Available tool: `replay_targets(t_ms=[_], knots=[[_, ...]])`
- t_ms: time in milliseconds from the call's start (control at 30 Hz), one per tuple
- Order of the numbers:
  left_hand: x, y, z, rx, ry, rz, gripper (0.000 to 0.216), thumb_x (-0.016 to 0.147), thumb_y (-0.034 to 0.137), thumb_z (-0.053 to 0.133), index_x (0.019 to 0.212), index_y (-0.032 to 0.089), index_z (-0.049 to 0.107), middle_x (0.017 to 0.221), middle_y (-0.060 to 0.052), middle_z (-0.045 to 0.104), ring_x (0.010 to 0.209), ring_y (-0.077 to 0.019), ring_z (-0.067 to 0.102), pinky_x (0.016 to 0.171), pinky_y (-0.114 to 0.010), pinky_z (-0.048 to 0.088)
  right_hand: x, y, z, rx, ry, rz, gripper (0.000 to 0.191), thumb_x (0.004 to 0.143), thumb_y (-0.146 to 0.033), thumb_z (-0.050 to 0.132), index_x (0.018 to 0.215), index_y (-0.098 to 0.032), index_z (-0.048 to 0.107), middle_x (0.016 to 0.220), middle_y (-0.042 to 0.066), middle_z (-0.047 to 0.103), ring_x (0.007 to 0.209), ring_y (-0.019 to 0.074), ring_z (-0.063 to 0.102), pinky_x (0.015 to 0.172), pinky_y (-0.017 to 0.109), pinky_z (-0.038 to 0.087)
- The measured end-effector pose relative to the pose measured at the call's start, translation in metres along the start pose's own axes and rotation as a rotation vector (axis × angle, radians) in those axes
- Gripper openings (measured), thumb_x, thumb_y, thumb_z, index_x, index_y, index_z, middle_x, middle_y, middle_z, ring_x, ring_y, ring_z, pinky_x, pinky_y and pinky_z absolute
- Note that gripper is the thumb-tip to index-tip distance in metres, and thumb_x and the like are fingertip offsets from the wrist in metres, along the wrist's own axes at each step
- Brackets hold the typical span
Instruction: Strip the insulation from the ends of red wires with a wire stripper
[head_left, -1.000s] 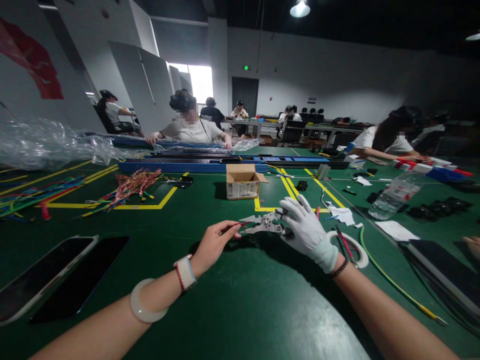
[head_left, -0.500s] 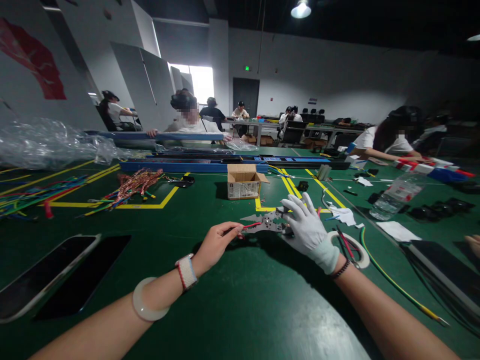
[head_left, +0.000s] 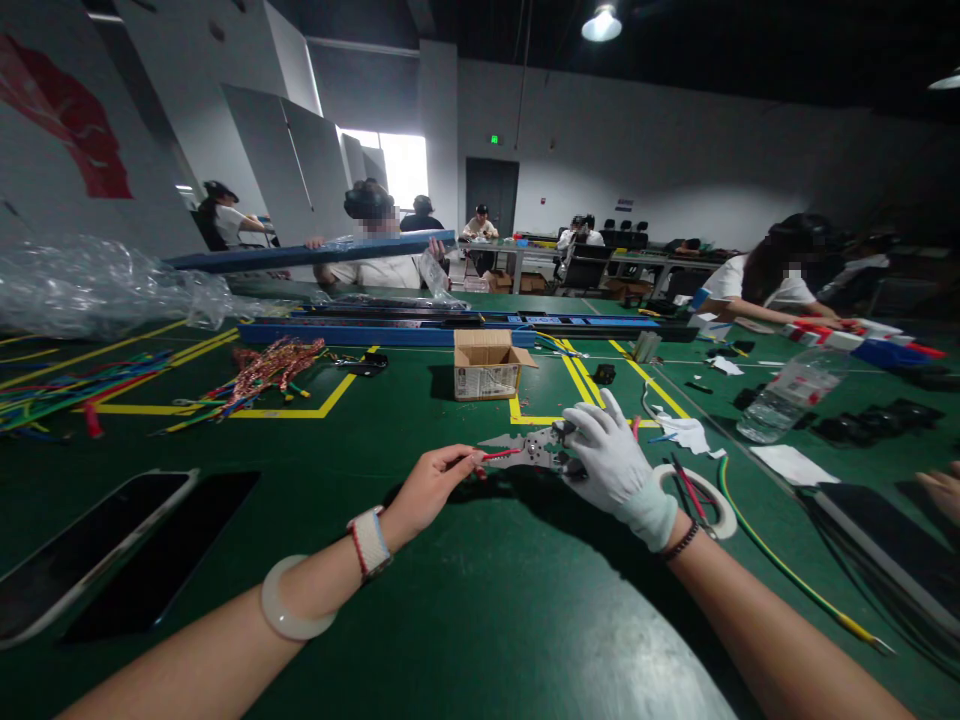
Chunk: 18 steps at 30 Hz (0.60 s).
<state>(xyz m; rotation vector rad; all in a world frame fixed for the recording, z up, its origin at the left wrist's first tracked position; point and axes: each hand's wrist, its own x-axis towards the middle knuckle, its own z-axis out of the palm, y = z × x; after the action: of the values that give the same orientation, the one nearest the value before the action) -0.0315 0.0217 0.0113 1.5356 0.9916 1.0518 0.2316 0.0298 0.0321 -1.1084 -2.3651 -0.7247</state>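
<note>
Red wire is held above the near half of the green bench, in front of the wearer. Nearest are the wearer's forearms, a pale bangle and a woven wristband on the left one. Two dark, flat phone-like slabs lie side by side to the left; at right a yellow-green cable curves across the bench to a metal-tipped end.

A little farther, the bare left hand has its grip pressed together, thumb and fingertips pinching the wire. Its free end reaches onto the jaws of a grey wire stripper; whether it lies between or across them, I cannot tell. The gloved right hand has its grip bent about the stripper's dark handles. Just beside that wrist lies a white tape roll.

Beyond the hands stand an open cardboard box and, farther right, a clear bottle; bare copper strands lie to the left. Past the box run long blue rails. Across the bench, a co-worker holds up another blue length. Farthest back are seated people, a grey door and a green lit sign.
</note>
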Motion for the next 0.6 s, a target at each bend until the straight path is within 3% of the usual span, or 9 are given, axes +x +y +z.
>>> replay_targets(t_ms=[267,433,600], knots=[[0.0016,-0.0072,0.0006,-0.156,0.001,-0.059,0.027,0.082,0.039,0.064,0.093,0.016,0.071,0.091,-0.006,0.071,0.088,-0.0204,0.062,0.084,-0.032,0.045,-0.0007,0.0005,0.0014,0.032,0.011,-0.035,0.013,0.071,-0.019,0.059,0.082,-0.018,0.065,0.111,0.012,0.058,0.112,0.0319,0.049,0.11,0.063,0.023],[0.0022,-0.0076,0.0017,-0.316,-0.037,-0.143,0.03,0.076,0.039,0.072,0.095,0.015,0.07,0.098,-0.007,0.07,0.092,-0.02,0.061,0.083,-0.032,0.046,-0.0011,-0.0003,0.0039,0.029,-0.003,-0.028,0.025,0.069,-0.022,0.061,0.092,-0.014,0.065,0.114,0.016,0.055,0.122,0.0366,0.043,0.107,0.063,0.027],[0.001,-0.0055,0.0021,-0.389,-0.063,-0.187,0.031,0.073,0.036,0.076,0.094,0.013,0.069,0.099,-0.008,0.07,0.091,-0.0199,0.062,0.082,-0.033,0.047,-0.0006,-0.001,0.002,0.006,0.002,-0.037,0.021,0.07,-0.022,0.061,0.089,-0.013,0.066,0.117,0.017,0.055,0.117,0.0349,0.047,0.109,0.064,0.024]])
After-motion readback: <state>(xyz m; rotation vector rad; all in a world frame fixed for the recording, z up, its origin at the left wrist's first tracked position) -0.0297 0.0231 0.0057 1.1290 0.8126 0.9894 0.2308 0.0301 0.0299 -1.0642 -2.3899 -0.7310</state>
